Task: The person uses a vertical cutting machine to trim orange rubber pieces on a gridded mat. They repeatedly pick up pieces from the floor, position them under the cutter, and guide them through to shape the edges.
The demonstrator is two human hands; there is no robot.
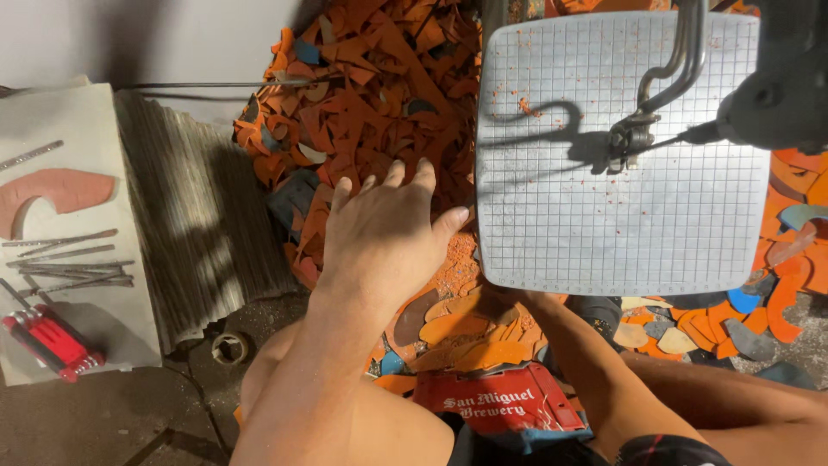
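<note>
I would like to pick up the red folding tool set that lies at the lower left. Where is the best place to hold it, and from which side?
Grip the red folding tool set across its red body, near the middle, coming from above. It lies flat and slanted on the pale sheet, with both long sides free. The left hand is the nearer one; it is open over the orange scraps.

Matt orange rubbery scraps (371,86), gridded matt white plastic plate (604,207) dusted orange, dull metal blades (69,259) at 9 o'clock, glossy red plastic tool (52,343).
</note>
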